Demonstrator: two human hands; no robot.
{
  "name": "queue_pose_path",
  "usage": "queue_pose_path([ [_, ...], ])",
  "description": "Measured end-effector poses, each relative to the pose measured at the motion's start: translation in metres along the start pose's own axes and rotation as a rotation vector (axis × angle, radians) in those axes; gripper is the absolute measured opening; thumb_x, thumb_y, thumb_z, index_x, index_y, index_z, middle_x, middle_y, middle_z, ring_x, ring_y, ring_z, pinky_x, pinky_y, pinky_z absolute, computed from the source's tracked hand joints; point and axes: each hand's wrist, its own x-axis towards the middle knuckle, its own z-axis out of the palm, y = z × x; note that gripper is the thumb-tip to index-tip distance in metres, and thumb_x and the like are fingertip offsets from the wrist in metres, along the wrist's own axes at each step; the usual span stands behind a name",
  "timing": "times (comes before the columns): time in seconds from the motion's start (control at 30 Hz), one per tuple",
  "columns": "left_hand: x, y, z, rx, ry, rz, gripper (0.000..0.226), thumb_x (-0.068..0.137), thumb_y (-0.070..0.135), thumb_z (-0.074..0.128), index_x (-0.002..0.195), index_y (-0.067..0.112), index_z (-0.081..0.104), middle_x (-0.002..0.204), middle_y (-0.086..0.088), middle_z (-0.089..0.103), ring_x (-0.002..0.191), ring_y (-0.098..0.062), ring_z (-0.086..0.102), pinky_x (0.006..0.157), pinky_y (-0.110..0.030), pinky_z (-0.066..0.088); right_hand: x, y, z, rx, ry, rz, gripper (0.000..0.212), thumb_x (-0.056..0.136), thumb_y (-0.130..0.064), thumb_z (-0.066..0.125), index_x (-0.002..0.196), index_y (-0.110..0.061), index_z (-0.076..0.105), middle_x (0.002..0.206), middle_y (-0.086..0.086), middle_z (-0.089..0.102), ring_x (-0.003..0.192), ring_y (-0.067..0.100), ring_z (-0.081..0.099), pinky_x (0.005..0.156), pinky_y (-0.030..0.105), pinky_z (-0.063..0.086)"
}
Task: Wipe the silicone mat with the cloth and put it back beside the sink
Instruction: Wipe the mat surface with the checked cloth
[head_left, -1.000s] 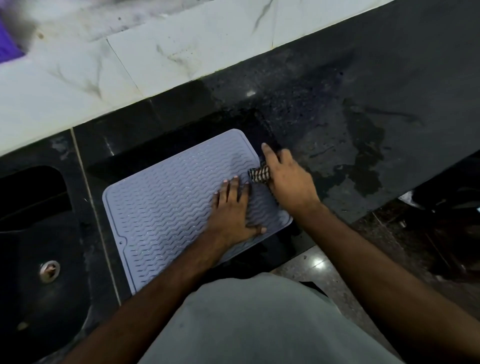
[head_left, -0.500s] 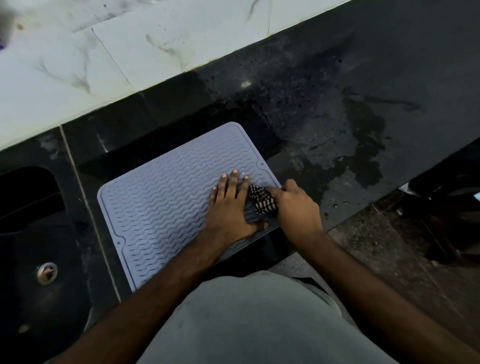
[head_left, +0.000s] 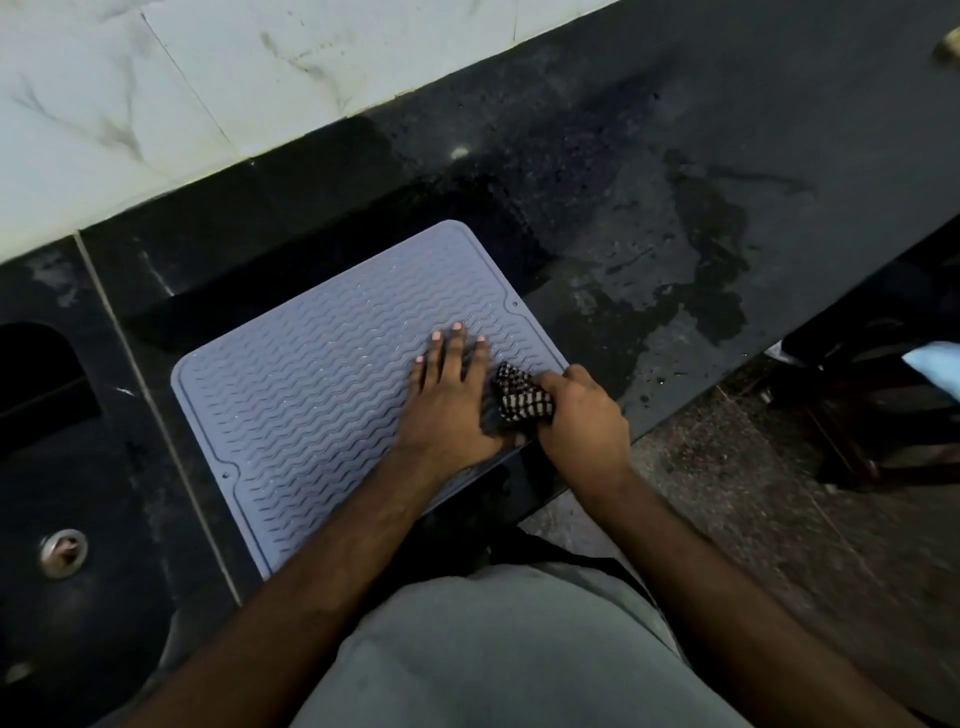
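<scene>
A grey-blue silicone mat (head_left: 322, 395) with wavy ridges lies flat on the black counter, just right of the sink. My left hand (head_left: 449, 400) presses flat on the mat's right part, fingers spread, holding nothing. My right hand (head_left: 584, 415) grips a bunched black-and-white checked cloth (head_left: 519, 397) and holds it against the mat's near right corner, beside my left thumb. My hands and forearm cover the mat's near right edge.
A black sink (head_left: 57, 519) with a metal drain (head_left: 63, 552) lies to the left. The black counter (head_left: 649, 208) has wet patches right of the mat. White marble wall tiles (head_left: 156, 93) run behind. Dark furniture (head_left: 883, 389) stands on the floor at the right.
My right hand has drawn the cloth from the mat's far right edge down toward its near right corner. My left hand stays pressed on the mat.
</scene>
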Motion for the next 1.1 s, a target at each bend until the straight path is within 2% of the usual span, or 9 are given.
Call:
queue_pose_path([
  [0.13,-0.042,-0.023,0.003,0.066,0.026,-0.036,0.129,0.065,0.090,0.055,0.161,0.023,0.000,0.168,-0.006,-0.010,0.154,-0.028,-0.011,0.123,-0.052,-0.005,0.004,-0.006,0.005,-0.169,0.046,-0.040,0.034,0.080,-0.014,0.062,0.114,-0.016,0.060,0.105,0.008,0.059,0.100,0.027,0.056,0.068,0.037,0.051],
  [0.37,-0.065,-0.039,0.011,0.009,0.074,-0.127,0.126,0.060,0.094,0.049,0.160,0.031,0.006,0.169,0.001,-0.005,0.155,-0.024,-0.005,0.123,-0.057,0.003,-0.005,-0.047,0.018,-0.133,0.027,-0.078,0.024,0.085,-0.014,0.061,0.106,-0.004,0.059,0.098,0.016,0.068,0.088,0.034,0.067,0.068,0.038,0.052],
  [0.47,-0.066,-0.041,0.014,-0.004,0.119,-0.106,0.108,0.073,0.077,0.051,0.160,0.030,0.008,0.169,0.002,-0.004,0.155,-0.023,-0.004,0.123,-0.055,0.004,-0.029,-0.078,0.039,-0.097,-0.009,-0.189,0.021,0.075,-0.003,0.060,0.096,-0.002,0.062,0.087,0.018,0.068,0.077,0.035,0.067,0.061,0.038,0.053],
  [0.57,-0.068,-0.047,0.016,-0.015,0.136,-0.083,0.096,0.084,0.059,0.056,0.161,0.029,0.006,0.169,0.001,-0.006,0.155,-0.022,-0.006,0.123,-0.052,0.001,-0.040,-0.086,0.053,-0.119,-0.016,-0.283,0.018,0.074,-0.003,0.061,0.092,-0.003,0.063,0.084,0.018,0.067,0.075,0.035,0.066,0.060,0.038,0.053],
  [0.7,-0.077,-0.052,0.002,-0.095,0.062,-0.053,0.119,0.070,0.075,0.065,0.161,0.025,0.006,0.169,-0.001,-0.006,0.155,-0.021,-0.008,0.125,-0.052,0.003,-0.031,-0.070,0.048,-0.031,0.003,-0.200,0.021,0.079,-0.013,0.061,0.099,-0.010,0.062,0.086,0.013,0.068,0.076,0.036,0.066,0.061,0.038,0.051],
  [0.77,-0.098,-0.067,-0.005,-0.075,0.055,-0.083,0.129,0.063,0.085,0.064,0.161,0.026,0.005,0.169,-0.001,-0.008,0.155,-0.022,-0.008,0.125,-0.048,-0.003,-0.032,-0.072,0.049,-0.022,0.020,-0.191,0.020,0.081,-0.015,0.061,0.101,-0.011,0.063,0.087,0.013,0.069,0.077,0.034,0.067,0.063,0.037,0.051],
  [0.87,-0.134,-0.097,-0.001,0.014,0.092,-0.153,0.126,0.065,0.088,0.058,0.161,0.029,0.001,0.169,0.000,-0.011,0.155,-0.026,-0.009,0.122,-0.049,-0.008,-0.036,-0.084,0.052,-0.056,0.056,-0.176,0.022,0.085,-0.021,0.065,0.101,-0.007,0.060,0.087,0.016,0.070,0.079,0.035,0.068,0.064,0.037,0.051],
  [1.0,-0.148,-0.112,0.014,-0.046,0.130,-0.233,0.123,0.063,0.092,0.052,0.161,0.034,0.005,0.169,0.005,-0.007,0.155,-0.024,-0.006,0.124,-0.051,0.000,-0.045,-0.111,0.061,-0.099,0.047,-0.206,0.027,0.086,-0.022,0.062,0.105,-0.005,0.055,0.090,0.019,0.070,0.084,0.037,0.068,0.068,0.039,0.052],
  [1.1,-0.145,-0.111,0.012,-0.038,0.141,-0.233,0.112,0.066,0.083,0.045,0.160,0.035,0.009,0.170,0.004,-0.001,0.155,-0.025,-0.001,0.124,-0.053,0.007,-0.063,-0.142,0.079,-0.096,-0.008,-0.289,0.023,0.086,-0.016,0.058,0.105,-0.005,0.054,0.088,0.019,0.070,0.081,0.037,0.070,0.065,0.040,0.053],
])
